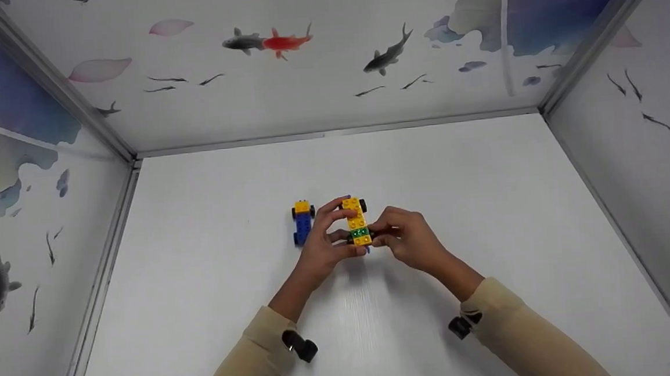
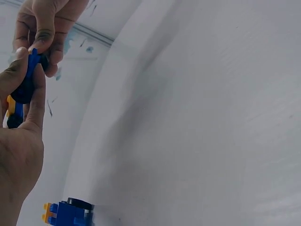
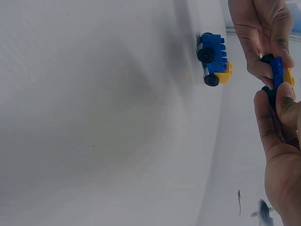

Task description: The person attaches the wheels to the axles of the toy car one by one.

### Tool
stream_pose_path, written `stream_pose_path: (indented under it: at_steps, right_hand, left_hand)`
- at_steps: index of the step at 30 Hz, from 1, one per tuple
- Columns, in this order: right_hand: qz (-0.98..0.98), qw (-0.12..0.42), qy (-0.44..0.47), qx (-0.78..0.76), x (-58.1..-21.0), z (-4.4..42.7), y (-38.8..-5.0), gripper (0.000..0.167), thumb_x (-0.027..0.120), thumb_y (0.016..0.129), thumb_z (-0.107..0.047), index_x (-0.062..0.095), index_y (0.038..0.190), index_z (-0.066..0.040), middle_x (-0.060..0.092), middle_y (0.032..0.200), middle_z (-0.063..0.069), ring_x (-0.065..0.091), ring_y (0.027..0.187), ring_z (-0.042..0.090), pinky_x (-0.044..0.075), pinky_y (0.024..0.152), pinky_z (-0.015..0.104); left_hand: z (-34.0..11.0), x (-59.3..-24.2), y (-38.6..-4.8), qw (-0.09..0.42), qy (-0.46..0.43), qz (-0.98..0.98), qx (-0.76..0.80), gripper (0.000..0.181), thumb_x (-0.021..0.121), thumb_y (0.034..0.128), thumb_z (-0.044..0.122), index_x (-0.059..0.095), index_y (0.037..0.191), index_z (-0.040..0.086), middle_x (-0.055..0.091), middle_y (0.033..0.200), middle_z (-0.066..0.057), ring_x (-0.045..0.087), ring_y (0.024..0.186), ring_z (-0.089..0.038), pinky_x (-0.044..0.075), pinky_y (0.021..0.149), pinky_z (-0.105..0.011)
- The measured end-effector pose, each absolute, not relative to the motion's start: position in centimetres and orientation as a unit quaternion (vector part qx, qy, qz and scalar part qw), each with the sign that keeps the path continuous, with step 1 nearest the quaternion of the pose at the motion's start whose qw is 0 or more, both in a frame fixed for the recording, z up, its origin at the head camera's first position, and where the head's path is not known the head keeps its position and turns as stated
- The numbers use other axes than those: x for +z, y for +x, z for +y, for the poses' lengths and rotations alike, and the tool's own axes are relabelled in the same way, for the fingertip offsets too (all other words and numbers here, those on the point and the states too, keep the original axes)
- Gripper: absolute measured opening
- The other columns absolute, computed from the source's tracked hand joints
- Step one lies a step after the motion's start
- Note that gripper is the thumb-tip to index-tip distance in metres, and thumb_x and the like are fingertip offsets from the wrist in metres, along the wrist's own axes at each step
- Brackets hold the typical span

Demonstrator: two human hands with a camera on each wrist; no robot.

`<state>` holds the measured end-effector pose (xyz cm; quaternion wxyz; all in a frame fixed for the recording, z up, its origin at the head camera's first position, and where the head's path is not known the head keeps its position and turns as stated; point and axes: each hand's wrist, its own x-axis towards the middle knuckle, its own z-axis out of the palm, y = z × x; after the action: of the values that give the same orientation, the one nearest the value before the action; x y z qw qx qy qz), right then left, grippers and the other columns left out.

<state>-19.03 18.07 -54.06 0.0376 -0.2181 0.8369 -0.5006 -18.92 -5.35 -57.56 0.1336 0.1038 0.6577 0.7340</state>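
A toy car built of bricks [image 1: 355, 221], yellow on top with a green row near its lower end, is held above the table. My left hand [image 1: 319, 256] grips it from the left, with fingers along its side and thumb at the lower end. On the other side, my right hand [image 1: 411, 238] pinches a black wheel [image 3: 269, 95] at the car's lower right; fingers hide most of that wheel. Blue parts of the held car [image 2: 32, 66] show underneath. A second toy car [image 1: 303, 228], blue with a yellow end and black wheels, stands left of my left hand.
The white table [image 1: 203, 312] is bounded by a back wall [image 1: 329, 95] and side walls printed with fish and petals. Metal strips run along the edges. Small black devices [image 1: 301, 347] are fixed at both sleeve cuffs.
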Motion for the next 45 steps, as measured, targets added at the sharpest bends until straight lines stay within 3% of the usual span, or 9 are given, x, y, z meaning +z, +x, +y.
stream_pose_path:
  at_steps: [8,20,31,37,45]
  right_hand:
    - [0.842,0.040,-0.230,-0.487,-54.2,18.3,-19.2,0.029,0.084,0.094,0.002,0.082,0.118,-0.013,0.074,0.109,0.002,0.076,0.106,0.018,0.066,0.099,0.037]
    - [0.843,0.059,-0.249,-0.473,-54.9,19.0,-19.7,0.031,0.089,0.095,-0.011,0.076,0.122,-0.019,0.073,0.118,0.002,0.079,0.107,0.020,0.069,0.094,0.044]
    - [0.858,0.063,-0.255,-0.441,-55.8,19.3,-19.9,0.033,0.087,0.097,-0.013,0.075,0.127,-0.016,0.074,0.127,0.004,0.079,0.109,0.022,0.069,0.093,0.041]
    - [0.871,0.063,-0.258,-0.413,-56.7,19.3,-20.1,0.029,0.086,0.097,-0.011,0.076,0.125,-0.013,0.070,0.138,0.009,0.080,0.112,0.025,0.069,0.091,0.038]
    - [0.881,0.064,-0.257,-0.392,-57.9,19.0,-20.4,0.028,0.086,0.097,-0.009,0.077,0.123,-0.009,0.073,0.132,0.009,0.080,0.111,0.026,0.069,0.091,0.042]
  left_hand:
    - [-5.5,-57.4,-19.2,0.140,0.119,0.666,0.723,0.067,0.093,0.0898,0.011,0.063,0.147,0.028,0.028,0.178,0.018,0.071,0.127,-0.033,0.064,0.105,-0.035]
    - [-5.4,-57.6,-19.6,0.159,0.121,0.681,0.705,0.102,0.091,0.0907,0.005,0.035,0.169,0.041,0.023,0.181,0.020,0.068,0.132,-0.031,0.065,0.104,-0.037]
    - [-4.9,-58.3,-19.8,0.134,0.149,0.783,0.589,0.101,0.088,0.0967,0.018,0.026,0.173,0.042,0.029,0.180,0.005,0.067,0.129,-0.024,0.064,0.106,-0.039]
    - [-4.4,-58.2,-20.0,0.147,0.149,0.834,0.510,0.101,0.083,0.1009,0.017,0.019,0.175,0.042,0.029,0.181,0.002,0.066,0.134,-0.025,0.063,0.107,-0.042]
    - [-3.9,-58.8,-20.6,0.143,0.144,0.876,0.439,0.100,0.084,0.1000,0.019,0.021,0.175,0.036,0.034,0.180,-0.006,0.061,0.135,-0.031,0.056,0.117,-0.051]
